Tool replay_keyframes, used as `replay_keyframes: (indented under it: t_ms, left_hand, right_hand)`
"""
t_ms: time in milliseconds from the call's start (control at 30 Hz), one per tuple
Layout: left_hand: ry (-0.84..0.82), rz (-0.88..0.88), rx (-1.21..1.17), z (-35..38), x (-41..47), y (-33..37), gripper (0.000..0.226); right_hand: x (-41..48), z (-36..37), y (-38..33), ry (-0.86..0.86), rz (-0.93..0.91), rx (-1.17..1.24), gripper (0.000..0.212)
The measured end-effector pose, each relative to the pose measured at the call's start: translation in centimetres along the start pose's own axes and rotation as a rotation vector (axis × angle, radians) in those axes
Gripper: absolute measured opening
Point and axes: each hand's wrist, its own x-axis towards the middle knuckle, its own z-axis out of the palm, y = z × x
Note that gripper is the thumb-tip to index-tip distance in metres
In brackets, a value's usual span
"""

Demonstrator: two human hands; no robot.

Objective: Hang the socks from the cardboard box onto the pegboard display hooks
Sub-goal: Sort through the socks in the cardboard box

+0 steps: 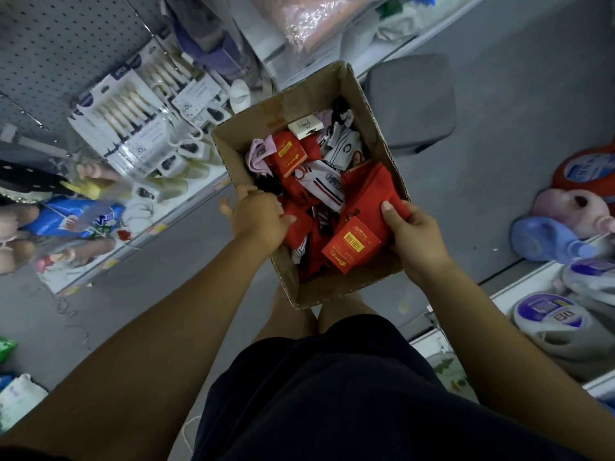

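Note:
An open cardboard box [362, 94] is held in front of me, above the floor. It is filled with several packs of socks: red ones with red-and-yellow card labels [289, 154], white striped ones [324, 181] and a pink pair [261, 153]. My left hand [258, 217] grips the box's left wall, fingers curled over its rim. My right hand [412, 232] holds the right wall, its thumb pressing a red sock pack [366, 207] against the rim. The grey pegboard [56, 44] with its hooks stands at the upper left.
Packaged goods [123, 124] hang on the pegboard and crowd the shelf [186, 201] below it. A grey stool [411, 104] stands beyond the box. Detergent bottles [552, 234] and tubs [552, 314] fill the shelves at right. Grey floor runs between the shelves.

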Motion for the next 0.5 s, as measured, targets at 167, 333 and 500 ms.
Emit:
replay_keyframes:
  t_ms: [167, 333, 500]
  left_hand:
    - [-0.27, -0.057, -0.751, -3.9, -4.2, 0.1, 0.019]
    - [-0.5, -0.046, -1.338, -8.0, -9.3, -2.4, 0.016]
    - [-0.517, 0.054, -1.836, -10.1, -13.8, -5.6, 0.048]
  right_hand:
    - [-1.8, -0.5, -1.1, -0.106, 0.077, 0.092, 0.037]
    - [-4.4, 0.6, -2.9, -0.24, 0.187, 0.145, 0.039]
    - [-7.8, 3.5, -5.0, -0.455, 0.316, 0.173, 0.035]
